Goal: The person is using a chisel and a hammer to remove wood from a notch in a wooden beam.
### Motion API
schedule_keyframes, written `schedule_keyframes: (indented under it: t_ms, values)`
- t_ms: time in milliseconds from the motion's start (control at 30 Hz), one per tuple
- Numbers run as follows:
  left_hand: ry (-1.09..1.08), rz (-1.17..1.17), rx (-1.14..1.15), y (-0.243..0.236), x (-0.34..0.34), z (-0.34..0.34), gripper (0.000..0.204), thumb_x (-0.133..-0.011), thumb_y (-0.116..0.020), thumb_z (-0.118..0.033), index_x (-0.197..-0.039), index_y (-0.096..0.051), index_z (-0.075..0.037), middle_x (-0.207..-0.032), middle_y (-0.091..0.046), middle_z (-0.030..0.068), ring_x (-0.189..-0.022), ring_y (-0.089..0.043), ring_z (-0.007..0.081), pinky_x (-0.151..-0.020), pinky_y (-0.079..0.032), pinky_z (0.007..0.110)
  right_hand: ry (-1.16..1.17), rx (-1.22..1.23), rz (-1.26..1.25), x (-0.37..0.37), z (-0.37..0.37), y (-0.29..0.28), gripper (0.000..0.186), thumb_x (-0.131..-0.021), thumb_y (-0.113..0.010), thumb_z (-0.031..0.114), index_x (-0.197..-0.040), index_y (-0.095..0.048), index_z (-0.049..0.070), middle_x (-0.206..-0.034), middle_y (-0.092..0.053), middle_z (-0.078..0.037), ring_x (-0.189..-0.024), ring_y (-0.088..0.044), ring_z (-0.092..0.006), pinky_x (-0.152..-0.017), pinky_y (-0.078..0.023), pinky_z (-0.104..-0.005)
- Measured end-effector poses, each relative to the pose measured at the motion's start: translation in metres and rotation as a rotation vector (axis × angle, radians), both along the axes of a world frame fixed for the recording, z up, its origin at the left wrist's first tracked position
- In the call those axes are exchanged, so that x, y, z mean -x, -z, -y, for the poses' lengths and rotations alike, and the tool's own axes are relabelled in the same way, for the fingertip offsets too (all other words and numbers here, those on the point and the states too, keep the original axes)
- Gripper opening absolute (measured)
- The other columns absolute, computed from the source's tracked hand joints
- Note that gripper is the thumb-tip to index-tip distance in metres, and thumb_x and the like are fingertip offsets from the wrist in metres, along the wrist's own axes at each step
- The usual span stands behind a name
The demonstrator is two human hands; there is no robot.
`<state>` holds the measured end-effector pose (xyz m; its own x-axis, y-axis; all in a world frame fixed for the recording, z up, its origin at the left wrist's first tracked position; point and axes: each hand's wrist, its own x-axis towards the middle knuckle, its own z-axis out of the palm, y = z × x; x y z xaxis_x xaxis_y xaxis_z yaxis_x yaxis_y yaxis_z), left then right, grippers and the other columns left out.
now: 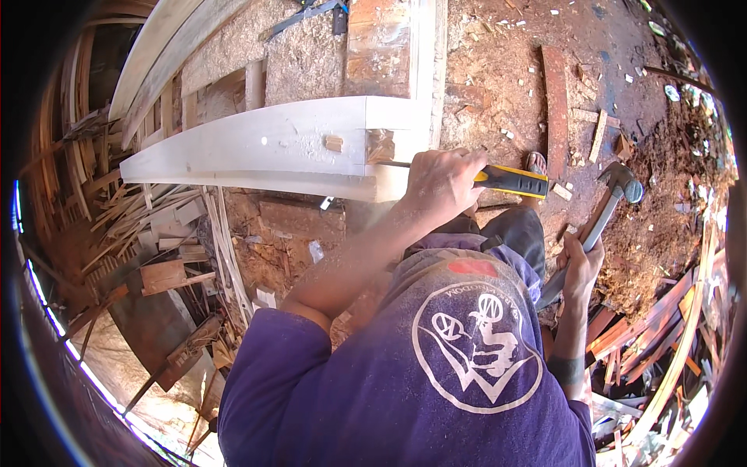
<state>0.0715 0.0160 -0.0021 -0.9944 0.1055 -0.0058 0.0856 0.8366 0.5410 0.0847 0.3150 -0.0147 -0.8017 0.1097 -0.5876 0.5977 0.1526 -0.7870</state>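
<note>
My left hand [442, 183] is closed round a chisel with a black and yellow handle [513, 180]. Its handle points right, and the thin blade reaches left to the cut recess [380, 146] at the end of a pale timber board [257, 144]. Whether the tip touches the wood is hard to tell. Out to the right, my right hand [582, 261] grips a claw hammer [603, 214] by its grey shaft, the head up and apart from the chisel. A small wood chip [333, 143] lies on the board's face.
Beyond the board stand rough wooden blocks [303, 58] and a long bright timber [424, 54]. Curved planks [159, 62] lean at the far left. Offcuts [167, 233] pile up at left, and scrap strips [661, 350] at lower right. A sandalled foot [537, 163] rests near the chisel handle.
</note>
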Motion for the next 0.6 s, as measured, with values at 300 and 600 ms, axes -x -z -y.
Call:
schedule_keyframes:
  t_ms: [300, 600]
  values:
    - [-0.01, 0.028, 0.034, 0.0035, 0.0032, -0.004, 0.025, -0.072, -0.077, -0.019, -0.092, -0.065, -0.009, -0.075, -0.066, 0.01, -0.066, -0.067, 0.0325, -0.058, -0.051, 0.043, 0.06, 0.02, -0.05, 0.0072, 0.0021, -0.0018, 0.011, -0.088, -0.065, 0.006, -0.089, -0.055, 0.004, -0.06, -0.051, -0.001, -0.044, -0.046, -0.0087, -0.041, -0.036, -0.0241]
    - [0.014, 0.056, 0.038, -0.0003, 0.0043, -0.0015, 0.026, -0.073, -0.078, -0.022, -0.092, -0.066, -0.01, -0.073, -0.067, 0.0106, -0.067, -0.068, 0.0319, -0.059, -0.052, 0.043, 0.014, 0.011, -0.033, 0.0057, 0.0018, -0.002, 0.012, -0.088, -0.066, 0.008, -0.088, -0.054, 0.004, -0.06, -0.051, -0.001, -0.044, -0.046, -0.0087, -0.041, -0.036, -0.0242]
